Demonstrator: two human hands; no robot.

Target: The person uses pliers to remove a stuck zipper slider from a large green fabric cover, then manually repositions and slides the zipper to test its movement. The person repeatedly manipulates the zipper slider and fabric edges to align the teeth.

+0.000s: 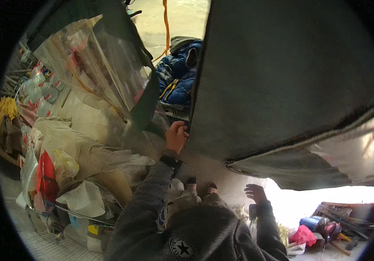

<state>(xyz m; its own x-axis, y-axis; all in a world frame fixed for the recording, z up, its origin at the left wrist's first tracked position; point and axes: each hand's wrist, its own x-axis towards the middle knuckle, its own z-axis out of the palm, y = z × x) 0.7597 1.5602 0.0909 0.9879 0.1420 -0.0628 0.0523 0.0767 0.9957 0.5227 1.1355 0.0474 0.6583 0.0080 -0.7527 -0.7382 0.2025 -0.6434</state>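
My left hand (176,136) is raised at the near edge of a big dark grey-green curtain (282,78), its fingers loosely bent and slightly apart. The fingertips come right up to that edge; whether they touch it I cannot tell. No held thing shows in this hand. Lower down on the right, my right hand (255,194) hangs in the air with its fingers spread and holds nothing. It is below the curtain's dark bottom seam, beside a bright gap. Through the opening beyond my left hand lies a blue quilted jacket (176,69) with yellow-handled pliers (168,90) on it.
A clear plastic sheet (108,56) hangs at the left, edged with dark cloth. Under it are plastic bottles (43,89), a beige cloth (78,141) and a red bag (46,178). An orange cord (167,26) hangs ahead. A pink bundle (303,235) lies at lower right among tools.
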